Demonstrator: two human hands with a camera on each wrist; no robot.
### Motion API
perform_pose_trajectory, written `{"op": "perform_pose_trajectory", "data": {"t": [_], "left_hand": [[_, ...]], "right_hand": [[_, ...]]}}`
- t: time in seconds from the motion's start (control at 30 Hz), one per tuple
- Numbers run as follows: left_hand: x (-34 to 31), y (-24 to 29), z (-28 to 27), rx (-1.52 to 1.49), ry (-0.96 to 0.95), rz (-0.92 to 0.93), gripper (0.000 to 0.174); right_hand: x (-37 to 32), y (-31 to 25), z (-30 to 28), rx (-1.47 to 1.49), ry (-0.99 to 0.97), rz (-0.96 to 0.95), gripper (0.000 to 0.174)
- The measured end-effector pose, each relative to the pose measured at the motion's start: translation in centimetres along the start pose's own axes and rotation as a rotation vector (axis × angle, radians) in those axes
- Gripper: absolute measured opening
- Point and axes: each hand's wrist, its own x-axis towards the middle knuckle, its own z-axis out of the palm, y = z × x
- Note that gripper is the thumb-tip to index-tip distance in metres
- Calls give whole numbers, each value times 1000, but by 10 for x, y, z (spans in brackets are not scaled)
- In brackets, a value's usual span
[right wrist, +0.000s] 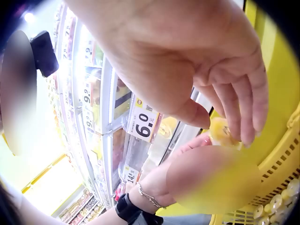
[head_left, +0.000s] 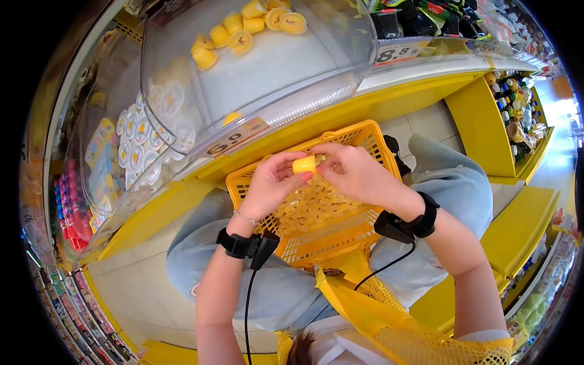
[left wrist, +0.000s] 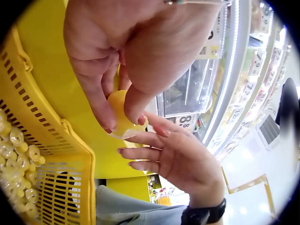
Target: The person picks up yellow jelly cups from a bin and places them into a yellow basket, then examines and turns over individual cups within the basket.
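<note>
In the head view my left hand (head_left: pixel 272 184) pinches a small yellow jelly cup (head_left: pixel 304 164) between thumb and fingers, above a yellow shopping basket (head_left: pixel 316 244). The left wrist view shows the cup (left wrist: pixel 121 108) tilted, its pale lid side facing the other hand. My right hand (head_left: pixel 359 172) is close beside that lid, and its fingers (left wrist: pixel 145 153) are extended, with the thumb and forefinger near the rim. Many similar cups (head_left: pixel 307 210) with clear lids lie in the basket. From the right wrist, the cup (right wrist: pixel 222 132) is partly hidden behind my right fingers.
A clear plastic bin (head_left: pixel 267 79) on the shelf holds several yellow cups (head_left: pixel 241 41). White-lidded cups (head_left: pixel 141 135) are stacked to its left. A price tag (head_left: pixel 238 136) sits on the bin's front, above a yellow shelf base (head_left: pixel 420 97). Crossed legs in jeans (head_left: pixel 450 188) surround the basket.
</note>
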Motion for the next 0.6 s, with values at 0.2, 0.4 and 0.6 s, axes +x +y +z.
{"op": "perform_pose_trajectory", "data": {"t": [0.2, 0.4, 0.6], "left_hand": [[20, -94, -22, -30, 412, -262, 33], [14, -279, -25, -611, 1031, -394, 39], [7, -292, -35, -196, 1228, -437, 38]], "right_hand": [[-17, -24, -33, -141, 201, -71, 34], [-16, -43, -44, -94, 218, -69, 33], [-2, -39, -43, -224, 217, -12, 32]]}}
